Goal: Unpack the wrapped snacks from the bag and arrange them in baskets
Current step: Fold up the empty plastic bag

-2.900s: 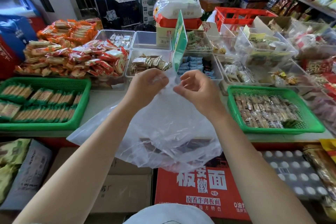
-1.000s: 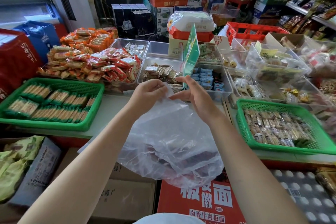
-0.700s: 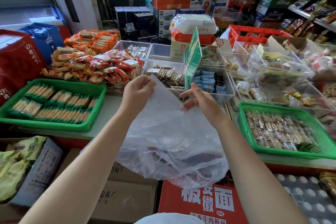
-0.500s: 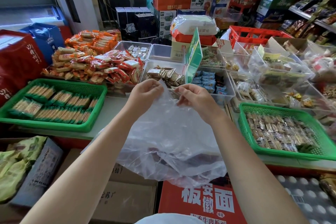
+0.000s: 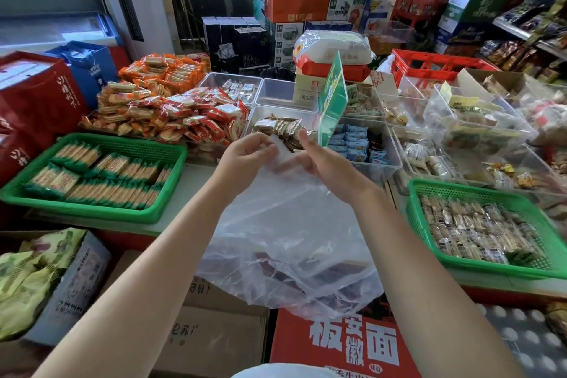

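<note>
At the centre of the frame, a person's two hands are meeting close together at the top of a clear plastic bag [image 5: 285,224]. The left hand [image 5: 245,153] is pinching the bag's upper edge with curled fingers, and the right hand [image 5: 328,163] is gripping the same edge just beside it. The bag is hanging down toward the lower centre, with dark red wrapped snacks [image 5: 334,273] lying in its bottom. On the desk [image 5: 190,181], a green basket [image 5: 171,193] of biscuit packs is sitting at the left, and another green basket [image 5: 417,224] of small wrapped sweets is sitting at the right.
</note>
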Demonstrator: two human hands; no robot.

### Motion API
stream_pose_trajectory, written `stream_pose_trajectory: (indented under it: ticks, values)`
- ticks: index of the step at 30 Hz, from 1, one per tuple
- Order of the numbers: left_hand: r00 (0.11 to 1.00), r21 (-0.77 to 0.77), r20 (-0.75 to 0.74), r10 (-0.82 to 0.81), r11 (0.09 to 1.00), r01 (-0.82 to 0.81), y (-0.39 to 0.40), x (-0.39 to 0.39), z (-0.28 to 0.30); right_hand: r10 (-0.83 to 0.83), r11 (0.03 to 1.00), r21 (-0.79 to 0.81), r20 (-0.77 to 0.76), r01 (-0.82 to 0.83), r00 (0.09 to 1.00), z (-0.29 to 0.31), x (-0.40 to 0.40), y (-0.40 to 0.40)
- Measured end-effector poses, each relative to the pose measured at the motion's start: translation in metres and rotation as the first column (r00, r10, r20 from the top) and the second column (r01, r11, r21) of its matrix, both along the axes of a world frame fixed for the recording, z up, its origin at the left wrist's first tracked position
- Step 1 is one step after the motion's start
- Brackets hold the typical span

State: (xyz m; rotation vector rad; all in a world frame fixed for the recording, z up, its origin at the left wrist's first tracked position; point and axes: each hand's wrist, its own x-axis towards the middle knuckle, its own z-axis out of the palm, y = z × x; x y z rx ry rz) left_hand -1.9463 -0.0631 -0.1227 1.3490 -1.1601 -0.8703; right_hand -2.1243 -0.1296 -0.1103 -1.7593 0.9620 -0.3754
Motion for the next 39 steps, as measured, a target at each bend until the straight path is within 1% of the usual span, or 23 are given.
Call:
stream_pose_trajectory:
  ticks: [3, 5, 7, 10, 12, 14, 16, 18, 19, 22, 23, 25, 26, 29, 30, 32, 34, 37, 39]
  values:
    - [0.982, -0.089, -0.057, 0.181, 0.979, -0.185, 0.003, 0.008, 0.000, 0.004, 1.000, -0.019, -0.056, -0.005, 0.998, -0.007, -0.012, -0.006]
    - [0.969, -0.107, -0.070, 0.237, 0.964, -0.244, 0.004, 0.013, 0.000, -0.053, 0.998, 0.012, -0.050, 0.054, 0.997, -0.015, -0.020, -0.012]
    - [0.972, -0.081, -0.047, 0.231, 0.969, -0.234, 0.002, 0.016, -0.003, -0.090, 0.995, 0.041, -0.042, 0.091, 0.995, -0.019, -0.025, -0.015]
    - [0.992, -0.016, -0.028, 0.120, 0.993, -0.120, -0.001, 0.014, -0.005, -0.023, 0.997, 0.077, 0.068, 0.017, 0.997, -0.015, -0.019, -0.012]
    - [0.999, 0.011, -0.004, 0.036, 0.999, -0.036, -0.002, 0.008, -0.004, 0.035, 0.998, 0.049, 0.107, -0.040, 0.994, -0.004, -0.006, -0.006]
    - [1.000, 0.011, 0.010, 0.008, 1.000, -0.008, -0.001, 0.001, -0.001, 0.068, 0.997, 0.015, 0.097, -0.069, 0.993, -0.001, 0.002, -0.003]
    - [0.998, -0.027, -0.009, 0.061, 0.998, -0.061, 0.000, 0.001, 0.002, 0.070, 0.996, 0.052, 0.069, -0.073, 0.995, -0.002, 0.003, -0.004]
    - [0.988, -0.070, -0.015, 0.154, 0.986, -0.154, 0.002, 0.011, 0.002, 0.073, 0.990, 0.117, 0.072, -0.081, 0.995, -0.007, -0.003, -0.007]
    - [0.980, -0.086, -0.021, 0.198, 0.976, -0.199, 0.003, 0.016, 0.002, 0.070, 0.989, 0.125, 0.061, -0.077, 0.996, -0.011, -0.008, -0.011]
    - [0.958, -0.106, -0.020, 0.287, 0.952, -0.287, 0.006, 0.025, -0.001, 0.013, 0.998, 0.061, -0.021, -0.012, 1.000, -0.019, -0.024, -0.016]
    - [0.953, -0.107, -0.016, 0.301, 0.948, -0.301, 0.006, 0.025, -0.002, -0.007, 0.999, 0.031, -0.061, 0.008, 0.998, -0.020, -0.029, -0.017]
    - [0.959, -0.088, -0.019, 0.284, 0.955, -0.285, 0.005, 0.023, -0.003, -0.002, 0.999, -0.051, -0.131, -0.005, 0.991, -0.018, -0.034, -0.016]
    - [0.968, -0.069, -0.022, 0.250, 0.965, -0.251, 0.004, 0.020, -0.003, 0.009, 0.996, -0.091, -0.132, -0.021, 0.991, -0.016, -0.034, -0.015]
    - [0.996, -0.014, 0.002, 0.090, 0.996, -0.090, 0.000, 0.006, -0.002, 0.067, 0.988, -0.139, -0.014, -0.068, 0.998, -0.005, -0.019, -0.007]
    - [0.998, -0.010, 0.016, 0.055, 0.998, -0.055, -0.001, 0.001, -0.001, 0.084, 0.983, -0.164, 0.010, -0.081, 0.996, -0.002, -0.011, -0.004]
    - [0.999, -0.018, 0.029, 0.036, 0.999, -0.036, -0.001, -0.008, 0.003, 0.114, 0.971, -0.212, 0.013, -0.109, 0.993, 0.000, 0.003, -0.001]
    - [0.997, -0.053, 0.028, 0.072, 0.996, -0.070, 0.001, -0.010, 0.008, 0.108, 0.970, -0.219, -0.011, -0.108, 0.994, -0.001, 0.003, -0.003]
    - [0.970, -0.110, -0.029, 0.240, 0.964, -0.241, 0.005, 0.007, 0.011, 0.070, 0.973, -0.210, -0.111, -0.092, 0.991, -0.008, -0.016, -0.005]
    - [0.957, -0.119, -0.029, 0.289, 0.949, -0.290, 0.006, 0.021, 0.010, 0.036, 0.978, -0.199, -0.147, -0.065, 0.989, -0.012, -0.030, -0.010]
